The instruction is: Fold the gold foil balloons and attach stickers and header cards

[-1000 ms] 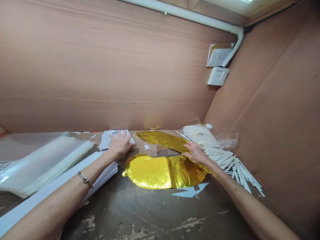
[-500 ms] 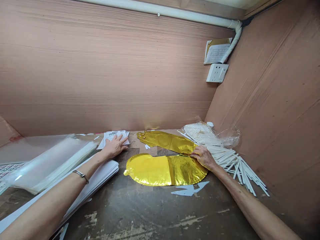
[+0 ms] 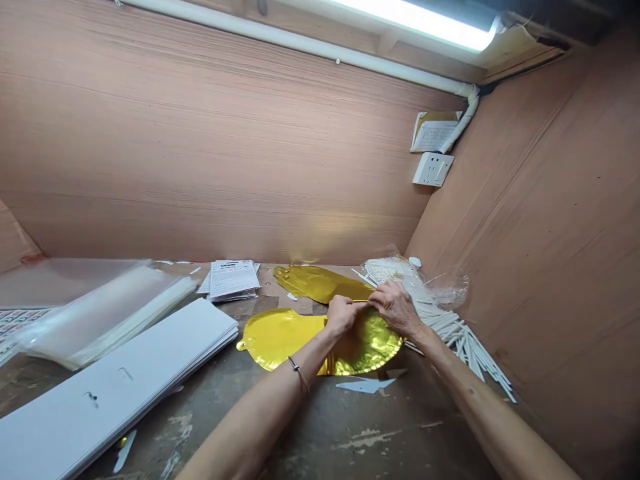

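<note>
A gold foil balloon (image 3: 283, 340) lies on the worktop, and my left hand (image 3: 341, 316) and my right hand (image 3: 395, 308) both grip its upper edge close together. The fingers of both hands are closed on the foil. A thin pale strip shows between them, but I cannot tell what it is. My left forearm covers the balloon's middle. Behind it lies a second, narrower gold foil balloon (image 3: 315, 283), touching neither hand. A stack of printed papers (image 3: 233, 280) sits beyond my left hand.
A stack of white boards (image 3: 110, 373) and clear plastic sleeves (image 3: 100, 313) lie at left. Loose white sticks (image 3: 463, 337) spread out at right from a plastic bag (image 3: 395, 272). Plywood walls (image 3: 200, 153) stand behind and right, with a wall socket (image 3: 433, 169).
My left hand has left the papers and come over to the balloon beside my right hand. The balloon's right part now looks bunched or folded. The view has tilted upward.
</note>
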The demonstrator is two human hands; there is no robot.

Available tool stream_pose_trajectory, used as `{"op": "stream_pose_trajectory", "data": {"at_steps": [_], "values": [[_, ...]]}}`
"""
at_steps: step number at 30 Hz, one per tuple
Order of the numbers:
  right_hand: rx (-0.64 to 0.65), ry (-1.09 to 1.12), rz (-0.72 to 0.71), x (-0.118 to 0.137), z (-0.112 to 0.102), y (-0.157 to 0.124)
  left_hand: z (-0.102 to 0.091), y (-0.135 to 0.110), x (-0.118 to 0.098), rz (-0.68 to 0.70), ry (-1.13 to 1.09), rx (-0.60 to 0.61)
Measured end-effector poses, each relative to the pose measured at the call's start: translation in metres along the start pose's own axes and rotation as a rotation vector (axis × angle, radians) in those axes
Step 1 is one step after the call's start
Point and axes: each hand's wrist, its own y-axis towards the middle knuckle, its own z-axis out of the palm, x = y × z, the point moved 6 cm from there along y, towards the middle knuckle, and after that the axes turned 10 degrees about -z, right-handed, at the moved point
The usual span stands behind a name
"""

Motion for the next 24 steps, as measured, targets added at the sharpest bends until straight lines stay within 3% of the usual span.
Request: {"op": "stream_pose_trajectory", "data": {"at_steps": [3, 7, 12, 18, 21, 24], "values": [[-0.053, 0.035, 0.070, -0.004, -0.004, -0.004, 0.003, 0.008, 0.017, -0.094, -0.207, -0.014], [-0.087, 0.111, 0.165, -0.018, -0.007, -0.015, -0.002, 0.008, 0.028, -0.101, -0.238, -0.054], [0.002, 0.149, 0.072, -0.015, -0.005, -0.017, -0.002, 0.003, 0.034, -0.047, -0.242, -0.129], [0.182, 0.285, 0.023, -0.014, 0.018, -0.003, -0.001, -0.003, 0.031, 0.042, -0.233, -0.098], [0.167, 0.278, 0.019, -0.018, 0.017, 0.002, -0.008, 0.002, 0.031, -0.083, -0.161, -0.091], [0.124, 0.167, 0.040, -0.026, 0.003, 0.006, -0.020, 0.014, 0.032, -0.212, -0.026, -0.099]]}}
